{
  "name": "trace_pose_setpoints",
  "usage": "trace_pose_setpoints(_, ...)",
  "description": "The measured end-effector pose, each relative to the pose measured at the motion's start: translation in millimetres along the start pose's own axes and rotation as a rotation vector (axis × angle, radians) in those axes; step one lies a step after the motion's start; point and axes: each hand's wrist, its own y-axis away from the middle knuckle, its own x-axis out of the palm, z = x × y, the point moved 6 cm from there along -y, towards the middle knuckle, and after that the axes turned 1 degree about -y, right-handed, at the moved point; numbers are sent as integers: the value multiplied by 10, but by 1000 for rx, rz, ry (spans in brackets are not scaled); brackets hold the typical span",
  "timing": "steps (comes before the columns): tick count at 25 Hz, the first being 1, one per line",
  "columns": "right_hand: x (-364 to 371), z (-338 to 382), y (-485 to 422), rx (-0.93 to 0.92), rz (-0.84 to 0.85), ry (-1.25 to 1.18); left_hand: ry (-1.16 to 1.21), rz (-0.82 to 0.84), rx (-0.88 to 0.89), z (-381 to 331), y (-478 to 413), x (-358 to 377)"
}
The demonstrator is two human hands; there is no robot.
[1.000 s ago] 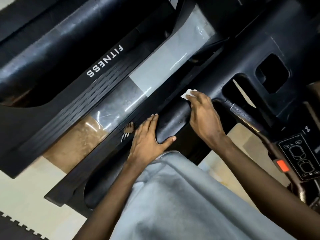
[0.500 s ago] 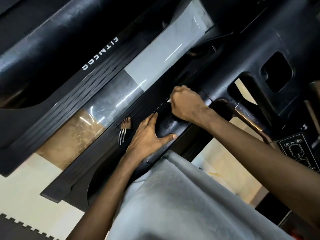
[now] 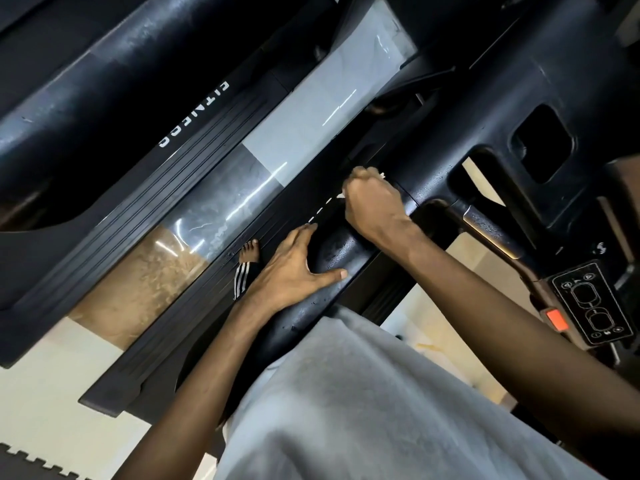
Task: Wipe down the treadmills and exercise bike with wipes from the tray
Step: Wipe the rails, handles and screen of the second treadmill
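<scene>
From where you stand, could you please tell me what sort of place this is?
Probably a gym or fitness room: a black ribbed treadmill side rail with white lettering, a black control panel with an orange-red button, and dark interlocking foam floor matting. The right hand grips a white wipe.

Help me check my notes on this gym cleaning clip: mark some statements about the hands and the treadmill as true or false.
1. The left hand rests with straight fingers on the black handrail. True.
2. The right hand is empty. False: its fingers are curled round a white wipe, held against the handrail.
3. The control panel at the right has an orange button beside it. True.
4. Both hands hold the wipe. False: only the right hand does; the left hand lies apart from it, lower on the handrail.
</scene>
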Motion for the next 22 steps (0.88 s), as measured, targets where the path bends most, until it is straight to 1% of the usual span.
trace_pose_setpoints(3,-109,-403,370,-14,-353,-247,-71,-35,116,-212,37,47)
trace_pose_setpoints(5,-110,-585,606,13,-489,-375,-124,-69,143,-315,48,76)
trace_pose_setpoints(7,-37,-603,749,-15,-523,-432,-159,-102,158,-378,39,114)
trace_pose_setpoints(9,-26,-650,760,-71,-526,-421,-172,-108,168,-428,0,153)
trace_pose_setpoints(10,-68,-730,718,-59,-542,-424,-178,-108,174,-455,-25,166)
trace_pose_setpoints(13,-236,-1043,615,133,-635,-484,-217,-139,203,-567,-103,172)
trace_pose_setpoints(14,-239,-1064,625,160,-648,-485,-233,-151,208,-617,-136,179)
trace_pose_setpoints(15,-190,-1025,656,145,-638,-465,-250,-162,209,-671,-169,184)
trace_pose_setpoints(18,-34,-906,795,17,-606,-427,-291,-189,200,-814,-297,199)
trace_pose_setpoints(20,-113,-1102,756,75,-653,-467,-302,-194,181,-878,-365,198)
trace_pose_setpoints(22,-229,-1328,701,199,-724,-499,-318,-194,159,-946,-408,197)
